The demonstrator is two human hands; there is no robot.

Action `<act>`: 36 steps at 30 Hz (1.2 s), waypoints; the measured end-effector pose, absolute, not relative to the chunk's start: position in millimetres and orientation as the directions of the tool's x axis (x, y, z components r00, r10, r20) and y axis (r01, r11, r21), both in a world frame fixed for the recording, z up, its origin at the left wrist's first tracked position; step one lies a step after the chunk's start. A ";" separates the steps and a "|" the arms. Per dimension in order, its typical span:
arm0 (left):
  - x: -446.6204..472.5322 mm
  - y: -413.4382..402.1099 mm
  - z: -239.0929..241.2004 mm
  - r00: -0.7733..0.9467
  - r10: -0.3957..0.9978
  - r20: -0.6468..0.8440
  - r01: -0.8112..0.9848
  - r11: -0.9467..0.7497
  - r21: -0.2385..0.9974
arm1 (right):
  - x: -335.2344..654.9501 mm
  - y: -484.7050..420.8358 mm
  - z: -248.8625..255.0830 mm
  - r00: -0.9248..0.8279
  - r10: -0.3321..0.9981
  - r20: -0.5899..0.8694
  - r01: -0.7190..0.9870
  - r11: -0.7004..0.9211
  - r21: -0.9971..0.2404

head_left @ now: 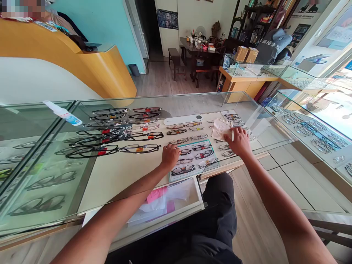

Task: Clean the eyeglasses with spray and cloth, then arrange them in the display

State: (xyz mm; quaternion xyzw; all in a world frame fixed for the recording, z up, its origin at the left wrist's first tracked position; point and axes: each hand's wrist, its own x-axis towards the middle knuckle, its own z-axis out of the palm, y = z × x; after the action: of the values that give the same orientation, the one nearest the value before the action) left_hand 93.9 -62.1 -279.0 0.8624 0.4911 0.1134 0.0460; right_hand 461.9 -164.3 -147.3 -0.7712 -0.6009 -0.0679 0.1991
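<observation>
My right hand (pixel 239 141) is at the right part of the glass display case, its thumb and fingers gripping the edge of a pale, crumpled cloth (pixel 220 129). The cloth lies above several pairs of eyeglasses. My left hand (pixel 170 155) is over the middle of the case, fingers curled inward. Whether they hold anything is hidden. It is by the left edge of a light display tray (pixel 194 165) with several pairs of eyeglasses. Farther left, dark eyeglasses (pixel 143 136) stand in rows. A white spray bottle (pixel 64 114) lies on the glass at the far left.
Below the case a drawer (pixel 189 205) is pulled out, with pink and clear packets inside. Another glass case (pixel 316 124) stands to the right. Beyond are a wooden counter (pixel 115 69), a dark bench (pixel 176 60) and a person in a grey shirt (pixel 272 46).
</observation>
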 end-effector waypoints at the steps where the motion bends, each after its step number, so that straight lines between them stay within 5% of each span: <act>1: 94.2 -62.3 -278.8 0.491 0.857 0.155 0.837 -0.513 0.190 | 461.9 -164.3 -147.4 0.267 0.899 0.347 0.954 -0.196 -0.227; 20: 96.5 -60.8 -278.5 0.502 0.840 0.207 0.817 -0.539 0.205 | 459.7 -164.9 -141.3 0.283 0.910 0.302 0.949 -0.220 -0.225; 36: 89.3 -84.7 -274.0 0.711 0.694 0.117 0.675 -0.719 0.168 | 460.7 -165.4 -139.0 0.283 0.907 0.312 0.944 -0.206 -0.256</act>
State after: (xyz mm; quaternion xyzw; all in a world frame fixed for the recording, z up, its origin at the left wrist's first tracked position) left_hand 89.3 -84.7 -274.0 0.9231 0.3706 0.0860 0.0562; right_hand 460.7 -165.4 -139.0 -0.7752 -0.5971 -0.0466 0.2010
